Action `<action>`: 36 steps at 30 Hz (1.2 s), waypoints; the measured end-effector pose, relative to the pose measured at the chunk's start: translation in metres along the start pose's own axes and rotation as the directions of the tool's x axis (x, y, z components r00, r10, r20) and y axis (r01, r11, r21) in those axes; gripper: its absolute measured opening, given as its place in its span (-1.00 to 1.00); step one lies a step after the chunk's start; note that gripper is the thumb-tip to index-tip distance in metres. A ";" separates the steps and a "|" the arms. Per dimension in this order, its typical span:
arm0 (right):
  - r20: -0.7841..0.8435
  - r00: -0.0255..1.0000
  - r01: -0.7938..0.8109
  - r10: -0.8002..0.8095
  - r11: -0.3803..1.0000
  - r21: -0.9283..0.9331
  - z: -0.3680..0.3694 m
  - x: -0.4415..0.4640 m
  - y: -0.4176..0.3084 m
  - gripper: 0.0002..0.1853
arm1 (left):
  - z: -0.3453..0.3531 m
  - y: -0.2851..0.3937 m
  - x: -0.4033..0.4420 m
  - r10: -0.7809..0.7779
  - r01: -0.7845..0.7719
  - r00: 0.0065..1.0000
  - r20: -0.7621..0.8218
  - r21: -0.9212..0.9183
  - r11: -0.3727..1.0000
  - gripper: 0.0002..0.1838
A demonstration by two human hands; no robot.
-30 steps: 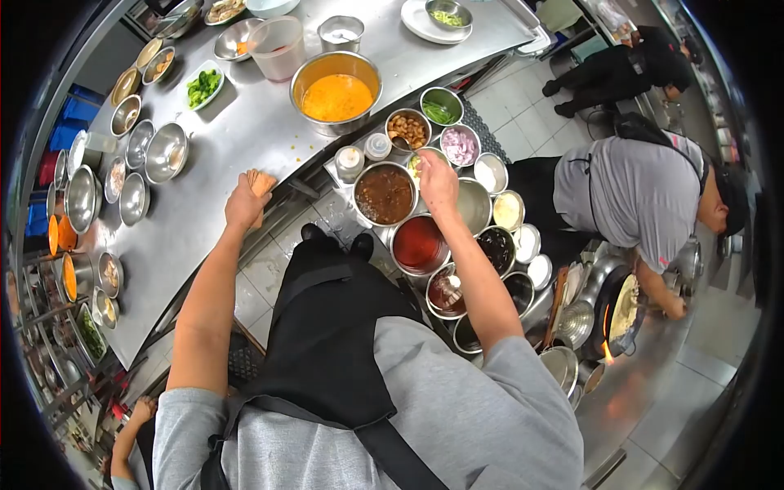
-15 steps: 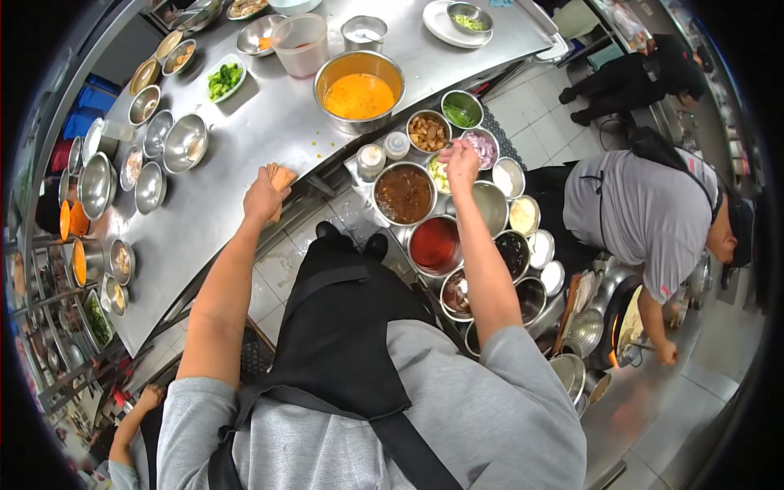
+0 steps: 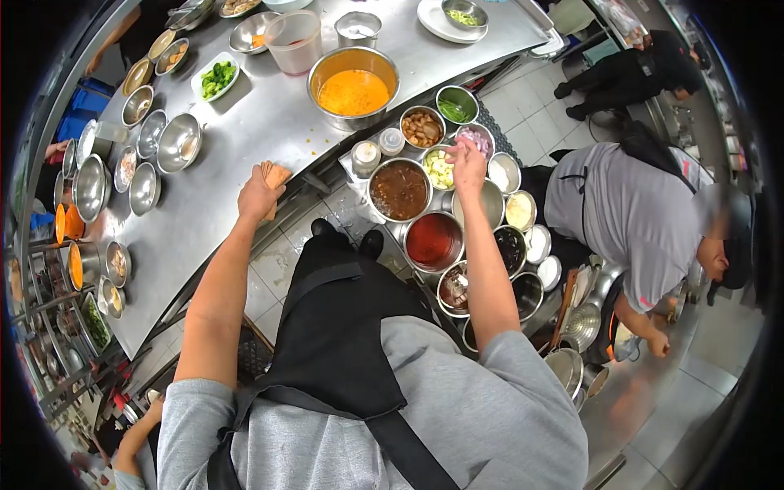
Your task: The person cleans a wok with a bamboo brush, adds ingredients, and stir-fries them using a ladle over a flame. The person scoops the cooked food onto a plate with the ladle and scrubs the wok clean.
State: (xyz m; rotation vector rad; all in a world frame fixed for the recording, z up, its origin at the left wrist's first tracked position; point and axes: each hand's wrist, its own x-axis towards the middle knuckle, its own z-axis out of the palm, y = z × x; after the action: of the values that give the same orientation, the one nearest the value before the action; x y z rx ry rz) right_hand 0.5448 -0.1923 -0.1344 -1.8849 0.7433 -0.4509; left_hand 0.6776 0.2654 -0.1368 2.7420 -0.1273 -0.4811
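My left hand (image 3: 260, 194) is closed around a folded tan cloth (image 3: 276, 176) at the edge of the steel table (image 3: 237, 131). My right hand (image 3: 468, 167) reaches over the cluster of metal pots, its fingers drawn together at the pot of chopped purple onion (image 3: 477, 139). What the fingertips hold, if anything, is too small to make out. Beside this hand are pots of diced pale-green vegetable (image 3: 438, 168), brown chunks (image 3: 421, 127) and cut green stalks (image 3: 456, 108). Closer to me are a brown sauce (image 3: 398, 191) and a red sauce (image 3: 433, 242).
On the table stand a pot of orange liquid (image 3: 353, 91), a plastic tub (image 3: 296, 49), a dish of green vegetables (image 3: 217, 77) and several steel bowls (image 3: 180, 145). A co-worker (image 3: 612, 204) works at a wok on the right. Another person (image 3: 637, 75) stands farther back.
My right hand has shifted slightly, from between the brown chunks and onion to the onion pot's near side. The co-worker's wok has tilted and moved. My left hand keeps the cloth.
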 end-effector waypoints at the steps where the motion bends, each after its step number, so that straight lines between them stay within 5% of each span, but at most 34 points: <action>1: 0.004 0.991 0.133 -0.135 0.972 -0.193 -0.002 -0.001 -0.002 -0.70 | -0.002 0.001 0.000 -0.008 0.008 1.000 0.009 0.008 1.000 -0.25; 6: 0.055 0.984 0.177 -0.171 0.863 -0.474 0.000 0.000 -0.003 -0.71 | -0.006 0.006 -0.006 -0.022 0.022 1.000 0.009 0.008 1.000 -0.30; 8: 0.042 0.982 -0.186 0.186 0.982 -0.006 0.007 0.004 -0.006 -0.72 | -0.006 0.006 -0.004 -0.017 0.017 1.000 0.004 0.007 1.000 -0.30; 9: 0.040 0.982 -0.185 0.185 0.983 -0.001 0.009 0.003 -0.011 -0.72 | -0.006 0.006 -0.004 -0.020 0.020 1.000 -0.002 0.005 1.000 -0.31; 13: -0.084 0.993 0.063 -0.082 0.976 -0.211 0.014 -0.006 -0.007 -0.73 | -0.006 0.006 -0.004 -0.028 0.027 1.000 0.013 0.013 1.000 -0.30; 15: 0.013 0.927 0.324 -0.376 0.780 -0.535 0.021 -0.005 0.003 -0.73 | -0.005 0.004 -0.003 -0.016 0.016 1.000 0.015 0.012 1.000 -0.30; 16: 0.035 0.989 0.145 -0.142 0.931 -0.335 0.027 -0.003 0.006 -0.73 | -0.003 0.004 -0.003 -0.006 0.006 1.000 0.016 0.009 1.000 -0.31; 19: -0.015 0.999 0.027 -0.029 0.986 -0.163 0.019 -0.002 -0.017 -0.73 | -0.002 0.004 -0.003 0.002 -0.002 1.000 -0.008 0.019 1.000 -0.32; 21: -0.054 0.998 0.012 -0.019 0.991 -0.133 0.022 -0.004 -0.023 -0.74 | -0.003 0.003 -0.003 -0.002 0.002 1.000 0.000 0.023 1.000 -0.32; 23: -0.046 0.958 0.237 -0.283 0.870 -0.432 0.026 0.002 -0.018 -0.74 | -0.003 0.005 -0.003 0.004 -0.004 1.000 0.009 0.021 1.000 -0.32; 24: -0.014 0.988 0.137 -0.153 0.921 -0.364 0.030 0.005 -0.016 -0.73 | -0.003 0.006 -0.004 0.000 0.000 1.000 0.013 0.017 1.000 -0.32; 31: -0.043 0.999 -0.028 0.022 0.987 -0.160 0.038 0.012 0.003 -0.72 | -0.003 0.006 -0.002 -0.011 0.010 1.000 0.009 0.025 1.000 -0.33; 32: 0.005 0.996 -0.090 0.090 0.993 0.077 0.041 0.016 0.010 -0.73 | -0.002 0.007 -0.001 -0.004 0.003 1.000 0.009 0.023 1.000 -0.33; 33: 0.001 0.996 -0.087 0.087 0.993 0.079 0.042 0.022 0.015 -0.73 | -0.003 0.007 0.000 -0.004 0.004 1.000 0.008 0.029 1.000 -0.33; 35: 0.068 0.949 -0.302 0.309 0.823 0.482 0.043 0.026 0.026 -0.75 | -0.004 0.006 -0.003 0.000 -0.001 1.000 0.012 0.041 0.999 -0.33; 36: 0.056 0.939 -0.314 0.339 0.782 0.538 0.043 0.026 0.024 -0.75 | -0.004 0.007 -0.002 0.005 -0.005 1.000 0.005 0.038 0.999 -0.32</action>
State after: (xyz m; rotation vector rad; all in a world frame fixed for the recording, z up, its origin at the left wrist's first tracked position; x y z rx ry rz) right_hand 0.5828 -0.1880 -0.1746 -1.1870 0.8490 -0.4243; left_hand 0.6770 0.2605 -0.1302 2.7773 -0.1463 -0.4891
